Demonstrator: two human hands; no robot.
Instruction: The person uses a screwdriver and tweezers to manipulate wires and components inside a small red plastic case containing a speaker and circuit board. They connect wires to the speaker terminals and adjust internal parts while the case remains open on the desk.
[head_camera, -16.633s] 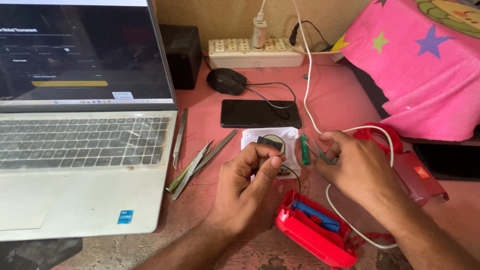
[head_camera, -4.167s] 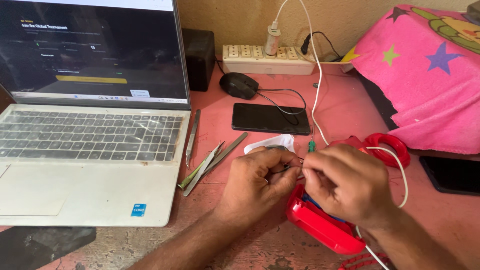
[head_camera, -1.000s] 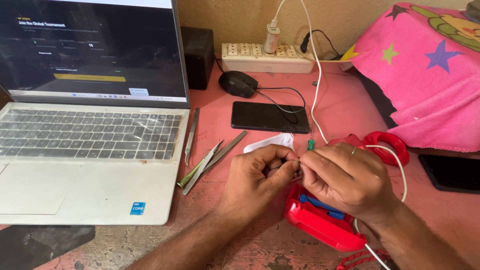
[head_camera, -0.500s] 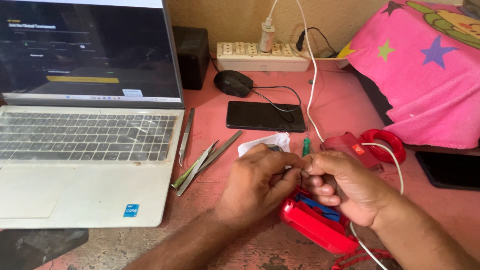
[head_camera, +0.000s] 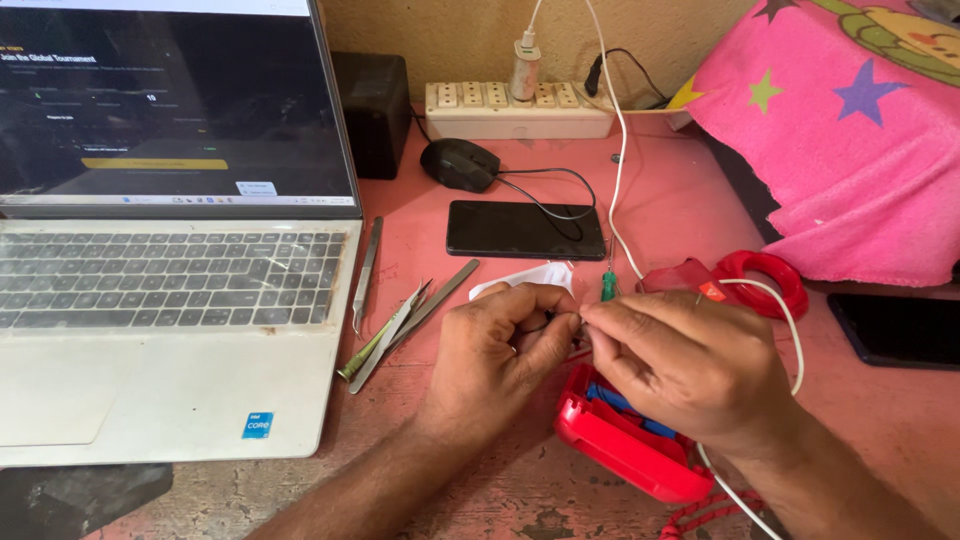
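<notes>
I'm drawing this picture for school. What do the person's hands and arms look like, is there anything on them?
Both arms are bare: no sleeves show, and no gloves. The left hand and right hand each have short nails. No watch or bracelet shows on either wrist, and I can't make out any ring.
</notes>
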